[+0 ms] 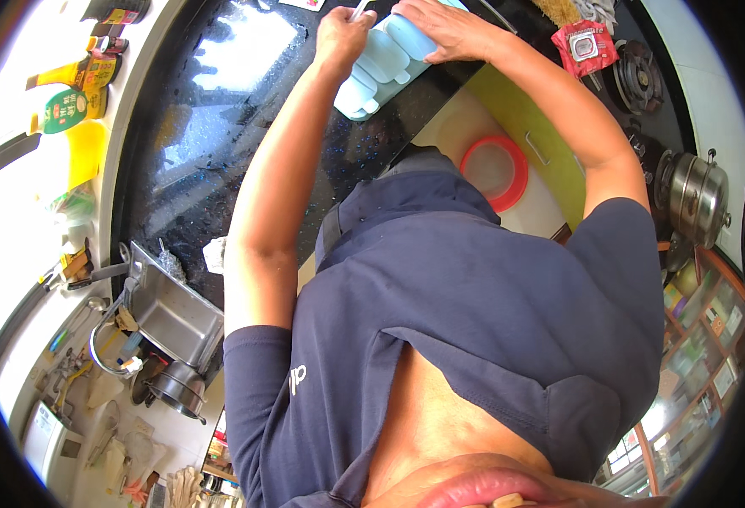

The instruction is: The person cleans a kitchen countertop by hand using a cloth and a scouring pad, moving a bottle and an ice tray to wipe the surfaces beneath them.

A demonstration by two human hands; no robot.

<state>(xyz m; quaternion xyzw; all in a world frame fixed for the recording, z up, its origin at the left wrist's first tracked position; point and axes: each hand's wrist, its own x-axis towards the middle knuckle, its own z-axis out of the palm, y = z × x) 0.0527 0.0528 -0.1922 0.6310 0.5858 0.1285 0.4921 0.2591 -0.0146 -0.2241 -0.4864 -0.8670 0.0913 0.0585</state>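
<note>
My left hand is closed on a white handle at the top edge of the view; the rest of that utensil is cut off or hidden. Beside it lies a light blue mould, apparently for ice pops, on the black speckled countertop. Several rounded covers with small tabs sit in a row on it. My right hand rests palm down over the mould's far end, fingers spread and thumb against one cover. What lies under the palm is hidden.
A red wet-wipe pack lies near the gas burner, with a steel steamer pot closer in. A red-rimmed basin stands below the counter. At left are a steel sink and sauce bottles on the windowsill.
</note>
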